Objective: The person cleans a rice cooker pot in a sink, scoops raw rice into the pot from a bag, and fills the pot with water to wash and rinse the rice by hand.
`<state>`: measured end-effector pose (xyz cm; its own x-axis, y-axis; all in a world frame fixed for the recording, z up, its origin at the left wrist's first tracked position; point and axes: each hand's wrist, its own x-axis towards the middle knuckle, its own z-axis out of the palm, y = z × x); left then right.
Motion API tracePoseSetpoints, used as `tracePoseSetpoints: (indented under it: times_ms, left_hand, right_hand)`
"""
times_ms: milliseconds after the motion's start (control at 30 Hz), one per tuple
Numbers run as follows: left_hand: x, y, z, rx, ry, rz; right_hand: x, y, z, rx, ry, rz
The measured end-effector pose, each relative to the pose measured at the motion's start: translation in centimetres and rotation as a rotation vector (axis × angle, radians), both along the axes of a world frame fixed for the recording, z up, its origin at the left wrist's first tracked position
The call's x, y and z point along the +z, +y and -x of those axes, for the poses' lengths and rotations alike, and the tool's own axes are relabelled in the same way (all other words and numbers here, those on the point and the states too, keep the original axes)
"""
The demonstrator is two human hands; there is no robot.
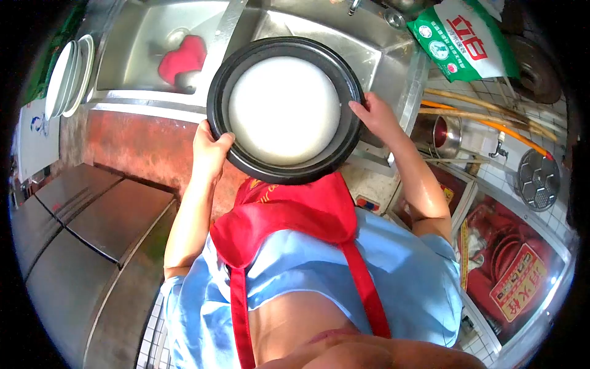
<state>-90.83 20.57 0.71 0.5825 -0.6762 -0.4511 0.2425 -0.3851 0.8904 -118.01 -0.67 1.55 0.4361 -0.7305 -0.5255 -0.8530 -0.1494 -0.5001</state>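
Observation:
Between both hands I hold a wide round black pot (pixel 222 147) in front of my apron, over the front edge of the sinks. A smooth, cloudy white filling (pixel 284 107) shows inside it, with the dark inner wall around. My left hand (pixel 211 150) grips the lower left rim, its thumb over the edge. On the opposite side, my right hand (pixel 376 118) clasps the rim with the thumb on top, the other fingers partly hidden. A red apron (pixel 295 212) hangs just below the pot.
Left sink basin (pixel 138 58) holds a red cloth (pixel 184 59); the right basin (pixel 369 52) lies behind the pot. White plates (pixel 77 74) lean at far left. A green and white bag (pixel 461 40), wooden poles (pixel 491 111) and a metal pot (pixel 444 135) are to the right.

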Motion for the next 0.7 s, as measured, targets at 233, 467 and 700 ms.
tracePoseSetpoints:
  times_ms: [233,467,700]
  left_hand:
    - [-0.9,0.5,-0.2,-0.044,-0.099,0.016]
    - [-1.2,0.3,0.1,-0.006,-0.060,0.101]
    - [-1.3,0.1,0.3,-0.007,-0.138,0.030]
  right_hand:
    - [-1.9,1.6,-3.7,0.936,-0.027,0.926]
    - [-4.8,2.3,-12.3,1.145,0.622,-0.173]
    - [-6.9,6.4,-9.5,0.949,0.246,0.024]
